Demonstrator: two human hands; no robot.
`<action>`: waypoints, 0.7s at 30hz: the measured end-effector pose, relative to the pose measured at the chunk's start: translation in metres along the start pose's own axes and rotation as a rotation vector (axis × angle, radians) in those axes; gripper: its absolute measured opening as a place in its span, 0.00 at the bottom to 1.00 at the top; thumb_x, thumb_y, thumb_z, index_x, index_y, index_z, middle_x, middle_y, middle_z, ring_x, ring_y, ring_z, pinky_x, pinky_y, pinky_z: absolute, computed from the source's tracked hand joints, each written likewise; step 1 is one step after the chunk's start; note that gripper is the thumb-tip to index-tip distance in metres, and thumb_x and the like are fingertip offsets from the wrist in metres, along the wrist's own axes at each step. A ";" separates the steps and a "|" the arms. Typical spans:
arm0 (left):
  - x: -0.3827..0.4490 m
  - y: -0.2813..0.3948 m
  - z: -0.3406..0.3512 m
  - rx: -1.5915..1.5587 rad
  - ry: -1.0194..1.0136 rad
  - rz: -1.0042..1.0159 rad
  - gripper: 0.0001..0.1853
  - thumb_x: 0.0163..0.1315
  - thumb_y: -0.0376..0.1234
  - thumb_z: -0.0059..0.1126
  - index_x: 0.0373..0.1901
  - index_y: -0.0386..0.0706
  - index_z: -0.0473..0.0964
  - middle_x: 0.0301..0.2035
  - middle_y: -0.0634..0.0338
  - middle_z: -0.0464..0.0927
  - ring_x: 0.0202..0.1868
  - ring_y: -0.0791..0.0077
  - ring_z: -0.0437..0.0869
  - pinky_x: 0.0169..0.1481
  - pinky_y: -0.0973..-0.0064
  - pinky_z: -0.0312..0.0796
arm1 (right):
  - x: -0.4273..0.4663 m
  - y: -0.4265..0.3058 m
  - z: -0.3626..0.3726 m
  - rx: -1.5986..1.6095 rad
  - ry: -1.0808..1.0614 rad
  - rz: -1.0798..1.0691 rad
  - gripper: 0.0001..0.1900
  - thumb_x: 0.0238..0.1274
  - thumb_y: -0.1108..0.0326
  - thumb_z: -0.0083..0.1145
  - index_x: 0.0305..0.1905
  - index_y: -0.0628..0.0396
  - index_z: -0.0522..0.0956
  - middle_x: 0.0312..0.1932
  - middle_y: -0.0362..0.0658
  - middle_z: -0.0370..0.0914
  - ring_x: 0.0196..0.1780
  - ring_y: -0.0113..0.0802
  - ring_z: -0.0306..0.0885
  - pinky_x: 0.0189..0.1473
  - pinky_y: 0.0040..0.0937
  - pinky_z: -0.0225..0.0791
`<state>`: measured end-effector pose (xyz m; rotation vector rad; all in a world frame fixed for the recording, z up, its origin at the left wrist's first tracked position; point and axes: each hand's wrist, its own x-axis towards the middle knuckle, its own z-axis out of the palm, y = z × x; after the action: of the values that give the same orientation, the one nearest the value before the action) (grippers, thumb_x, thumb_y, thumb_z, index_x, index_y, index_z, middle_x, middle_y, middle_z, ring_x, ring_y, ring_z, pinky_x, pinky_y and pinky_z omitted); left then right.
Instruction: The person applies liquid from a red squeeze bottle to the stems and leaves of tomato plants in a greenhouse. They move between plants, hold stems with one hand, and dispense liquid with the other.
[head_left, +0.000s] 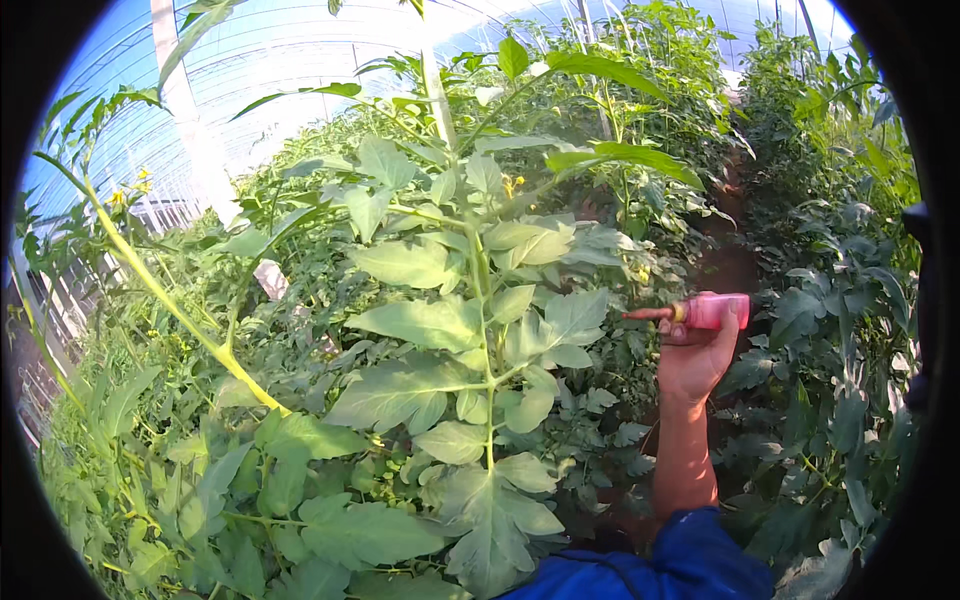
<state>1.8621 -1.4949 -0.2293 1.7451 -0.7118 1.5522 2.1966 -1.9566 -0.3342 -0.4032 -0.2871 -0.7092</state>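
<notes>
My right hand (694, 366) is raised at the right of the head view, palm towards me, with its fingers and thumb around a small pink bottle (716, 310). The bottle lies nearly level; a yellow collar (679, 311) and a thin reddish-brown tip (649, 313) point left. Just left of the tip is a large compound tomato leaf (487, 360), apart from it, which hangs down the middle of the view. Small yellow tomato flowers (514, 184) show higher up, near the stem. My left hand is out of view.
Dense tomato plants (810, 315) line the right side, with a narrow soil path (727, 240) between rows. A thick yellow-green stem (172, 300) slants across the left. A pale post (187, 112) and the greenhouse roof (300, 52) stand behind. More yellow flowers (142, 180) show at upper left.
</notes>
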 end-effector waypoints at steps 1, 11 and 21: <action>0.004 0.006 -0.001 0.085 0.046 -0.017 0.15 0.57 0.39 0.63 0.35 0.35 0.77 0.30 0.53 0.77 0.24 0.71 0.73 0.32 0.77 0.64 | 0.013 0.005 -0.009 0.082 0.002 0.099 0.20 0.72 0.48 0.50 0.46 0.57 0.74 0.30 0.42 0.77 0.26 0.31 0.72 0.29 0.32 0.68; 0.021 0.127 0.074 0.750 0.377 -0.197 0.11 0.73 0.36 0.46 0.37 0.37 0.69 0.33 0.59 0.68 0.21 0.84 0.58 0.30 0.86 0.51 | 0.143 0.096 -0.108 -0.036 -0.273 0.385 0.26 0.63 0.42 0.58 0.39 0.60 0.71 0.24 0.42 0.71 0.15 0.31 0.66 0.15 0.29 0.60; 0.095 0.138 0.270 0.945 0.102 -0.122 0.09 0.68 0.31 0.56 0.41 0.34 0.72 0.32 0.53 0.74 0.16 0.85 0.66 0.20 0.86 0.57 | 0.215 0.157 -0.134 0.033 -0.564 0.779 0.29 0.52 0.45 0.70 0.38 0.62 0.72 0.19 0.42 0.70 0.14 0.31 0.67 0.12 0.27 0.62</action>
<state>1.9332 -1.7884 -0.1310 2.2527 0.2585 2.0354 2.4748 -2.0313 -0.4102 -0.6295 -0.6251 0.1877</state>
